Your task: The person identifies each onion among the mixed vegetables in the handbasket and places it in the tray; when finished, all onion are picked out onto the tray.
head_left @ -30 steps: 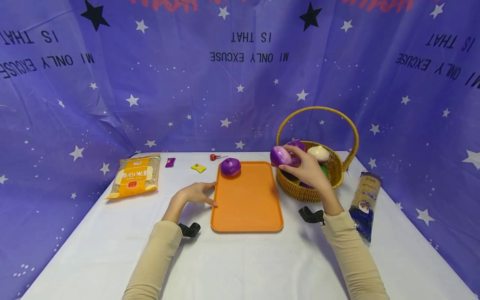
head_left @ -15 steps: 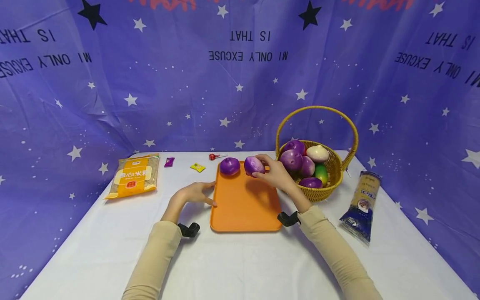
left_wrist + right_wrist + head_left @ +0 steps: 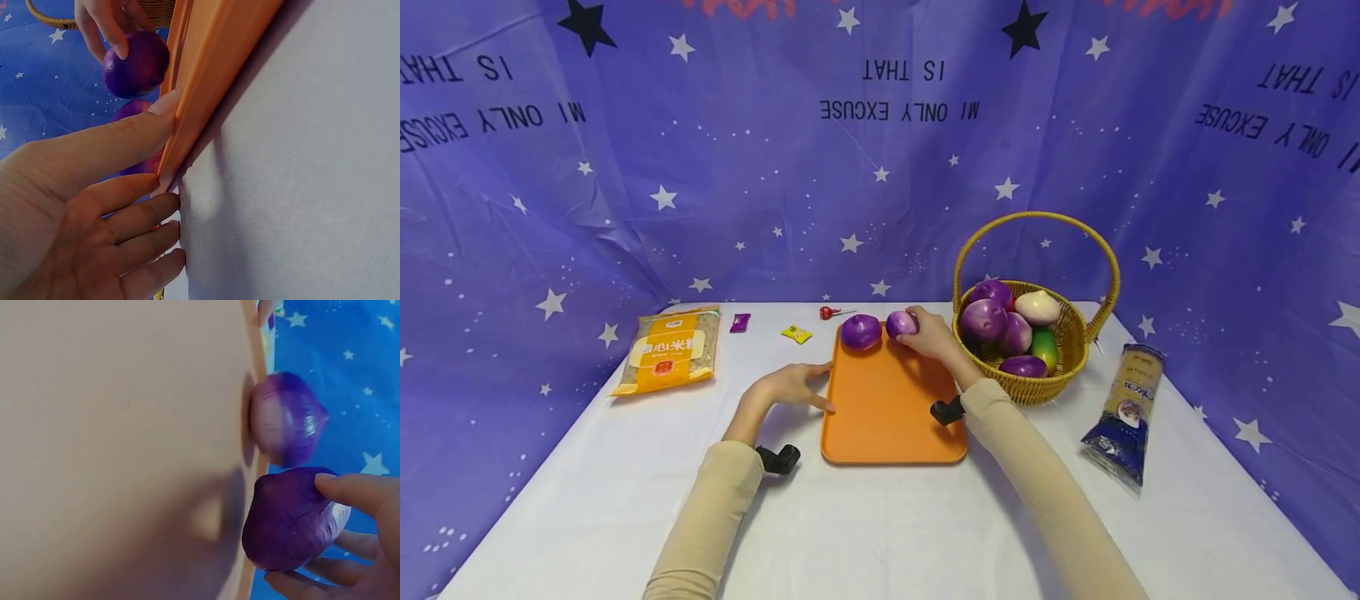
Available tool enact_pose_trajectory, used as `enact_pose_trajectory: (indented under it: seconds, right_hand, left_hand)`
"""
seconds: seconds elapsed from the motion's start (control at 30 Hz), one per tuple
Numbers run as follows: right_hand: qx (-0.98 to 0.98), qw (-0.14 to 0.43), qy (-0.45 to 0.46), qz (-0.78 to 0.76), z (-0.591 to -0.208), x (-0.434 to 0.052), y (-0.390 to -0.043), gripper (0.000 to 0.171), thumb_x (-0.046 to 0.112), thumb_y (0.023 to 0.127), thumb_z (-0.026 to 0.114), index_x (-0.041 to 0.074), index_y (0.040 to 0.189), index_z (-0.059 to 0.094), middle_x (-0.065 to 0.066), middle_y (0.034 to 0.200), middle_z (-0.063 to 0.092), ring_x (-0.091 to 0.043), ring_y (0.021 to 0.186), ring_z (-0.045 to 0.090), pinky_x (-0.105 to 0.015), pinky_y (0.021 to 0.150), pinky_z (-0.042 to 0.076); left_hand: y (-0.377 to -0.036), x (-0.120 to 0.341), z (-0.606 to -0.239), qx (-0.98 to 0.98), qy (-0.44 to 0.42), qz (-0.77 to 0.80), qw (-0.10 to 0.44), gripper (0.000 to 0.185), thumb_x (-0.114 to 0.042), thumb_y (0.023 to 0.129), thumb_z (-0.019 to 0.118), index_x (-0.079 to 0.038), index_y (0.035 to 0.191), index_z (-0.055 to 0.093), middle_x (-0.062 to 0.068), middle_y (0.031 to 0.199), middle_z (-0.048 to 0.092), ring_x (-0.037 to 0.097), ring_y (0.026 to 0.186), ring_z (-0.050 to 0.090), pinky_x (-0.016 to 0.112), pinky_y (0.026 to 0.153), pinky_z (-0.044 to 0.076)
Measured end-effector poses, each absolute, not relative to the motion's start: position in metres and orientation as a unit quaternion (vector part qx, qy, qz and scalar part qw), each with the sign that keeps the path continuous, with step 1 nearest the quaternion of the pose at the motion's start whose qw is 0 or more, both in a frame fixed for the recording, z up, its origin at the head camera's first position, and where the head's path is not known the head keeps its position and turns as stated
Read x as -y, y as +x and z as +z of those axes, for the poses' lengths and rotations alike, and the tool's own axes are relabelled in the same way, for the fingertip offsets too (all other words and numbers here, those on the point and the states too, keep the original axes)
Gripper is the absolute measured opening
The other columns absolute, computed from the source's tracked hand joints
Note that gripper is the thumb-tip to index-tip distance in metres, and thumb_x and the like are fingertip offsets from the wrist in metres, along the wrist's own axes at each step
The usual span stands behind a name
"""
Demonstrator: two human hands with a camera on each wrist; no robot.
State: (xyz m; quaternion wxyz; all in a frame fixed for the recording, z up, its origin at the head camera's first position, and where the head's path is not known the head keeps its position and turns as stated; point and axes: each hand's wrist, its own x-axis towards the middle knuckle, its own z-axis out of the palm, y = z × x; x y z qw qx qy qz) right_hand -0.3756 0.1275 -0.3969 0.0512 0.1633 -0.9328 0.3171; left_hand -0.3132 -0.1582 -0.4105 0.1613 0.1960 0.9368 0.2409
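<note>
Curled fingers of the right hand (image 3: 928, 335) are making a firm grip around a purple onion (image 3: 900, 324), holding it at the far end of the orange tray (image 3: 891, 417), just beside a second purple onion (image 3: 861, 332) sitting there. Over on the other side, the left hand (image 3: 790, 386) is lying flat on the white surface (image 3: 880, 533), relaxed fingers touching the tray's left rim. Close to the right, the wicker basket (image 3: 1067, 350) is carrying more vegetables.

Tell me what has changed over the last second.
The right hand carried a purple onion from above the basket leftward and down to the far end of the orange tray, beside the onion already there; its fingers still hold it. The left hand stayed at the tray's left edge.
</note>
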Motion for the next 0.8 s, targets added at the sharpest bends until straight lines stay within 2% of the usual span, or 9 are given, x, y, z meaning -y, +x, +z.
enact_pose_trajectory:
  seconds: [0.33,0.57,0.8]
  right_hand:
    - [0.939,0.048,0.167,0.297,-0.404,-0.129,-0.381,0.064,0.025,0.088,0.071,0.0,0.14,0.046,-0.023,0.134,0.054,-0.039,0.122,0.052,-0.046,0.106,0.039]
    - [0.927,0.087,0.204,0.304,-0.397,-0.129,-0.367,0.065,0.018,0.084,0.076,-0.003,0.139,0.047,-0.024,0.132,0.055,-0.038,0.123,0.051,-0.046,0.108,0.037]
    - [0.914,0.126,0.244,0.299,-0.38,-0.144,-0.345,0.061,0.018,0.083,0.077,0.001,0.136,0.053,-0.02,0.134,0.055,-0.037,0.124,0.051,-0.047,0.107,0.037]
  left_hand:
    - [-0.313,0.159,-0.411,-0.938,0.191,0.24,0.16,0.093,-0.044,0.076,0.08,-0.01,0.15,0.035,0.016,0.15,0.037,0.04,0.138,0.03,0.055,0.112,0.023]
    - [-0.312,0.159,-0.411,-0.937,0.187,0.246,0.164,0.093,-0.044,0.076,0.08,-0.011,0.15,0.035,0.016,0.151,0.037,0.039,0.139,0.029,0.054,0.113,0.022]
    - [-0.313,0.159,-0.411,-0.937,0.196,0.243,0.159,0.092,-0.043,0.076,0.079,-0.009,0.15,0.035,0.017,0.15,0.037,0.041,0.138,0.028,0.055,0.113,0.022]
